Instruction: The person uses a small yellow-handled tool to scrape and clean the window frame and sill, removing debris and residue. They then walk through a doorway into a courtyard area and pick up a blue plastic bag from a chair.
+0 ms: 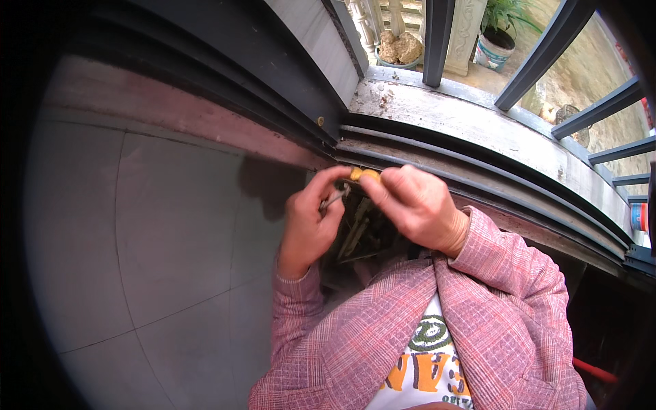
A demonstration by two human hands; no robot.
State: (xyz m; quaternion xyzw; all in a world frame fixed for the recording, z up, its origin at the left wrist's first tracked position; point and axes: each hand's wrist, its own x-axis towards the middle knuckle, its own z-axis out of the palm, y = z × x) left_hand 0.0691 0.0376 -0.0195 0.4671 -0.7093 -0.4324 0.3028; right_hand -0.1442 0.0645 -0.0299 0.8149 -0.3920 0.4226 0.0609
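Observation:
Close in front of my body, my left hand grips a thin grey metal rod or tool, its tip pointing up and to the right. Its raised index finger touches a small yellow-orange object. My right hand pinches that object between thumb and fingers; its exact kind cannot be told. Below and between the hands is a dark container or opening with long thin pieces inside, partly hidden by my hands and jacket.
Beyond my hands run sliding-window tracks and a pale sill with debris. Dark metal bars rise behind it. A dark panel stands at upper left, above the tiled surface. Outside are a potted plant and a pot of rocks.

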